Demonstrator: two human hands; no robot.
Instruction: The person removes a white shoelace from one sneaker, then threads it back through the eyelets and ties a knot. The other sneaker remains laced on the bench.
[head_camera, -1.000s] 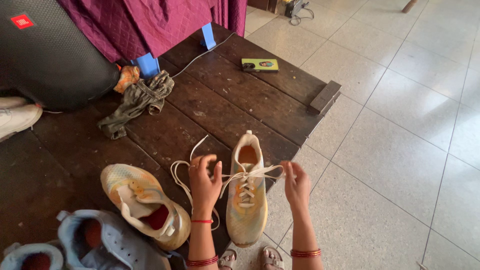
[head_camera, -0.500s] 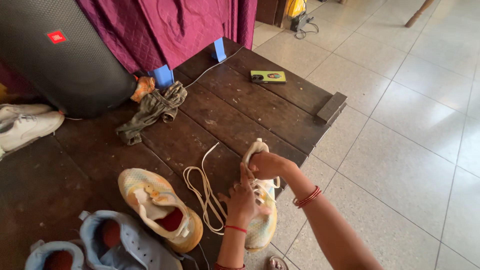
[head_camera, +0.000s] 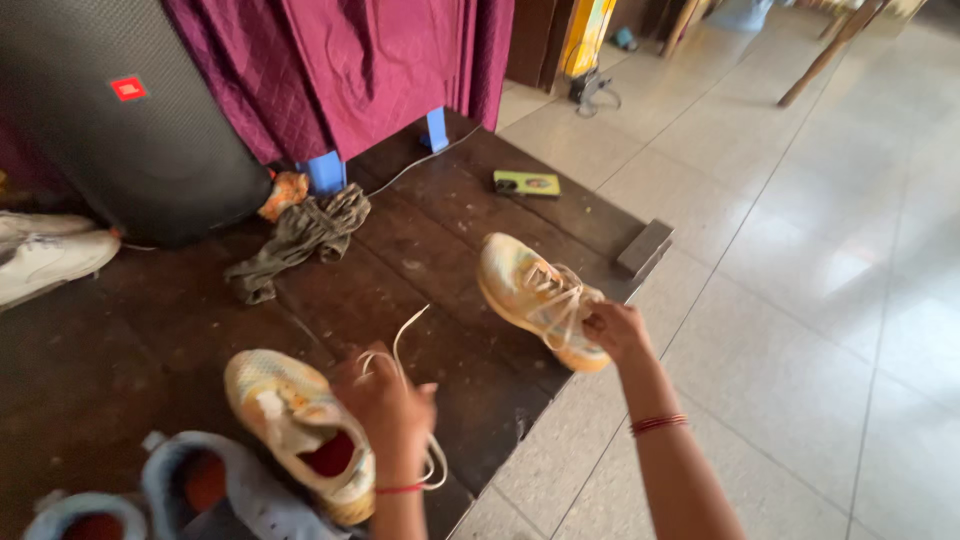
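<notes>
White sneaker (head_camera: 50, 258): lies at the far left edge of the dark wooden platform (head_camera: 440, 250), partly out of frame.
Black speaker (head_camera: 120, 120): big and rounded, stands at the back left, just behind the white sneaker, against a maroon quilted curtain (head_camera: 340, 60).
Blue shoes (head_camera: 190, 490): two pale blue ones at the bottom left, openings up; the nearer one touches the unlaced sneaker.
Olive cloth (head_camera: 300, 235): crumpled on the platform in front of the speaker, with a small orange rag (head_camera: 285, 192) just behind it.
Unlaced sneaker (head_camera: 300, 430): pastel yellow, red lining showing, resting on the platform just beside the left hand, its tongue pulled up.
Left hand (head_camera: 385, 400): blurred, over the platform's near edge; fingers curled shut around a bunch of the loose white lace (head_camera: 405, 345), whose loops hang below the wrist and whose free end trails away across the wood.
Laced sneaker (head_camera: 540, 298): the matching pastel shoe, lifted clear of the platform and tilted on its side, toe toward the left, above the platform's right edge.
Right hand (head_camera: 615, 330): fingers pinched on the laces and upper rim of the laced sneaker, carrying it; red bangles on the wrist.
Green phone (head_camera: 526, 183): flat on the far part of the platform, well apart from both hands.
Wooden block (head_camera: 645, 247): at the platform's right corner, near the lifted shoe.
Tiled floor (head_camera: 820, 300): pale, glossy, fills the right side.
</notes>
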